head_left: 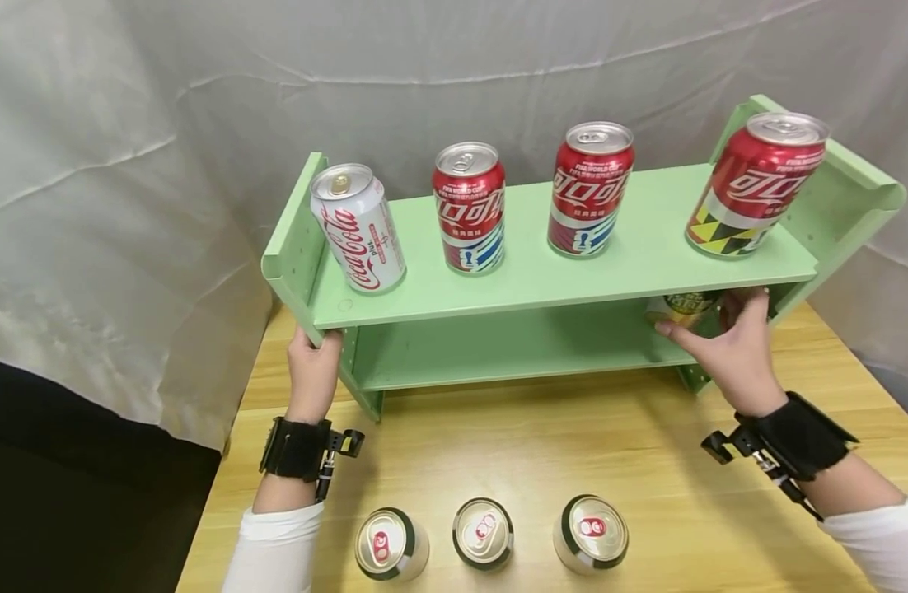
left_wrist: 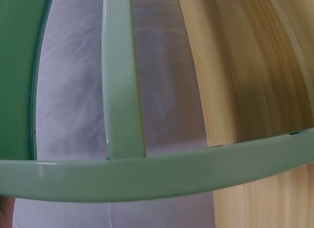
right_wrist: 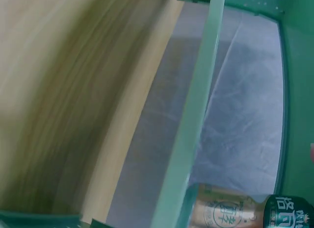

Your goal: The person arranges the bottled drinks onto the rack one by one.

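Observation:
A two-tier light green shelf (head_left: 439, 306) stands on the wooden table. My left hand (head_left: 315, 371) grips the lower front of its left side panel (head_left: 294, 239), with the fingertips hidden behind it. Inside the lower tier at the right, my right hand (head_left: 739, 350) holds a gold and dark green drink can (head_left: 687, 305) between thumb and fingers. The upper board partly hides this can. In the right wrist view the can (right_wrist: 235, 208) appears at the bottom edge, standing on the lower board (right_wrist: 194, 115).
On the upper tier stand a white Coca-Cola can (head_left: 361, 235) and three red cans, the rightmost red can (head_left: 754, 189) by the right side panel. Three gold-topped cans, including the middle can (head_left: 484, 531), stand on the table (head_left: 513, 436) in front. Grey cloth (head_left: 424, 74) hangs behind.

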### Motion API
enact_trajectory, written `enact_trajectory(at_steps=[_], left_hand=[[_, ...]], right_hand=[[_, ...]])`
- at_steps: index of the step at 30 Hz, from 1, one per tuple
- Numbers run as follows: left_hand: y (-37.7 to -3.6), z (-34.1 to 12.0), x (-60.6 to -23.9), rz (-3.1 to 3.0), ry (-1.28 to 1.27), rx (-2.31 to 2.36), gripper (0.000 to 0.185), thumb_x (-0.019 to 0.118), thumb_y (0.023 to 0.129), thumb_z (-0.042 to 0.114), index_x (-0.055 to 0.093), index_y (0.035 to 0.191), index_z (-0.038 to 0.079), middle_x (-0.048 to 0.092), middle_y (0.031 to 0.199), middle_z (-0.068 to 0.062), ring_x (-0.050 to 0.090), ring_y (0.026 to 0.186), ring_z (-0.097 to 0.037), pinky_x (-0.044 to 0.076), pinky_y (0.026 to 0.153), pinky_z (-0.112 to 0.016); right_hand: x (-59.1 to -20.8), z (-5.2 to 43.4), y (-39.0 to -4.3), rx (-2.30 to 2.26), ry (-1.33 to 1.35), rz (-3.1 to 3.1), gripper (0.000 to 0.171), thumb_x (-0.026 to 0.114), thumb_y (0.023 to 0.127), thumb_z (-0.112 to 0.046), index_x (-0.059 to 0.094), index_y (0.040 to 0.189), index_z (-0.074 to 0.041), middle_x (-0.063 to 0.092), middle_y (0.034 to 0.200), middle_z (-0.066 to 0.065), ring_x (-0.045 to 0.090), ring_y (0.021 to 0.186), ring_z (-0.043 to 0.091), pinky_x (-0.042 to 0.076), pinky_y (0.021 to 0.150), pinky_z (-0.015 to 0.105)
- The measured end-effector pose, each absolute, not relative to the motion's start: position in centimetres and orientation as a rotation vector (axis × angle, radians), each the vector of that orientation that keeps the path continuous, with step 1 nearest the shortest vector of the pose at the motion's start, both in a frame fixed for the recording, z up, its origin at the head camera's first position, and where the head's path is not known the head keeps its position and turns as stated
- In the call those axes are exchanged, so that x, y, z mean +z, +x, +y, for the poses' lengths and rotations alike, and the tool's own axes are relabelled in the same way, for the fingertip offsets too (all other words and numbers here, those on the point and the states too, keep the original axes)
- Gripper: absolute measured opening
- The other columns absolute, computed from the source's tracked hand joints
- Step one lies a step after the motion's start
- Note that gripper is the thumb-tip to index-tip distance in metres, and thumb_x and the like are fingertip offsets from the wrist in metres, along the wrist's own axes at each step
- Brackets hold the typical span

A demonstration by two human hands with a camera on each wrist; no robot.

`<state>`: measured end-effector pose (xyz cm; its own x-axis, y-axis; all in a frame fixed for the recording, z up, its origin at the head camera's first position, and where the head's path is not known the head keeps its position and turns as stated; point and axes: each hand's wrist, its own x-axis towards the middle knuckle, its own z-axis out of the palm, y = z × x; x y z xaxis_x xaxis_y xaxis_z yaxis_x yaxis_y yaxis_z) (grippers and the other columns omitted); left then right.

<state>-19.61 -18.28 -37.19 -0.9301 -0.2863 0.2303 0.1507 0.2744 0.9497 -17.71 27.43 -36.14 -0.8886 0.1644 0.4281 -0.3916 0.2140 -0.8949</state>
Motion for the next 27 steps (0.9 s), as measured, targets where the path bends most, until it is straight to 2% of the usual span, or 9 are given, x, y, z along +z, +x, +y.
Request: enact_trajectory(at_steps=[5, 8, 16, 17, 19, 24, 27], left_hand=[[-19.5, -18.4, -37.2, -2.179, 0.136, -1.699, 0.03, 0.048, 0.093, 0.014, 0.056, 0.122, 0.009, 0.046, 0.082, 0.0, 0.043, 0.076, -0.012, 0.037, 0.067, -0.025], [-19.5, -18.4, -37.1, -2.178, 0.131, -1.697, 0.028, 0.047, 0.094, 0.015, 0.056, 0.12, 0.009, 0.042, 0.077, 0.0, 0.041, 0.071, -0.013, 0.035, 0.064, -0.026], [-19.6, -18.2, -37.1, -2.158, 0.114, -1.726, 0.033, 0.047, 0.094, 0.014, 0.054, 0.126, 0.011, 0.046, 0.084, 0.002, 0.043, 0.08, -0.013, 0.036, 0.071, -0.026], [-19.6, -18.1, -37.1, -2.158, 0.114, -1.729, 0.033, 0.047, 0.094, 0.014, 0.054, 0.126, 0.011, 0.047, 0.085, 0.002, 0.043, 0.081, -0.013, 0.036, 0.072, -0.026], [-19.6, -18.1, -37.1, -2.161, 0.116, -1.728, 0.033, 0.047, 0.094, 0.014, 0.054, 0.126, 0.011, 0.046, 0.084, 0.001, 0.042, 0.08, -0.013, 0.036, 0.071, -0.026], [-19.7, -18.2, -37.3, -2.167, 0.113, -1.71, 0.032, 0.047, 0.094, 0.014, 0.054, 0.124, 0.01, 0.045, 0.083, 0.0, 0.042, 0.078, -0.013, 0.036, 0.069, -0.026], [-19.8, -18.2, -37.4, -2.17, 0.114, -1.708, 0.033, 0.047, 0.094, 0.014, 0.054, 0.126, 0.011, 0.047, 0.086, 0.0, 0.043, 0.08, -0.013, 0.036, 0.071, -0.026]], right_hand=[[-37.4, 27.0, -15.5, 1.57, 0.103, -2.219, 0.099, 0.07, 0.075, 0.012, 0.01, 0.149, -0.014, 0.014, 0.152, 0.011, 0.017, 0.141, 0.02, 0.016, 0.114, 0.026], [-37.8, 26.8, -14.5, 1.535, 0.07, -2.266, 0.1, 0.07, 0.077, 0.006, 0.004, 0.15, -0.01, 0.006, 0.155, 0.016, 0.008, 0.144, 0.023, 0.01, 0.115, 0.024], [-38.8, 27.1, -12.9, 1.521, 0.034, -2.325, 0.099, 0.071, 0.079, 0.001, 0.004, 0.151, -0.012, 0.005, 0.155, 0.017, 0.007, 0.145, 0.025, 0.009, 0.115, 0.023], [-38.9, 27.2, -12.6, 1.519, 0.034, -2.336, 0.099, 0.071, 0.08, 0.0, 0.004, 0.151, -0.013, 0.005, 0.155, 0.017, 0.008, 0.144, 0.026, 0.01, 0.115, 0.023], [-42.4, 29.4, -13.6, 1.495, 0.072, -2.321, 0.1, 0.073, 0.079, 0.001, 0.006, 0.152, -0.017, 0.008, 0.156, 0.013, 0.013, 0.144, 0.022, 0.014, 0.114, 0.022], [-46.3, 31.3, -14.5, 1.5, 0.146, -2.24, 0.1, 0.075, 0.074, 0.005, 0.014, 0.151, -0.017, 0.014, 0.155, 0.007, 0.025, 0.14, 0.019, 0.022, 0.111, 0.02], [-44.9, 29.9, -13.5, 1.489, 0.158, -2.262, 0.099, 0.076, 0.074, 0.003, 0.017, 0.15, -0.015, 0.017, 0.154, 0.009, 0.03, 0.138, 0.02, 0.026, 0.109, 0.02]])
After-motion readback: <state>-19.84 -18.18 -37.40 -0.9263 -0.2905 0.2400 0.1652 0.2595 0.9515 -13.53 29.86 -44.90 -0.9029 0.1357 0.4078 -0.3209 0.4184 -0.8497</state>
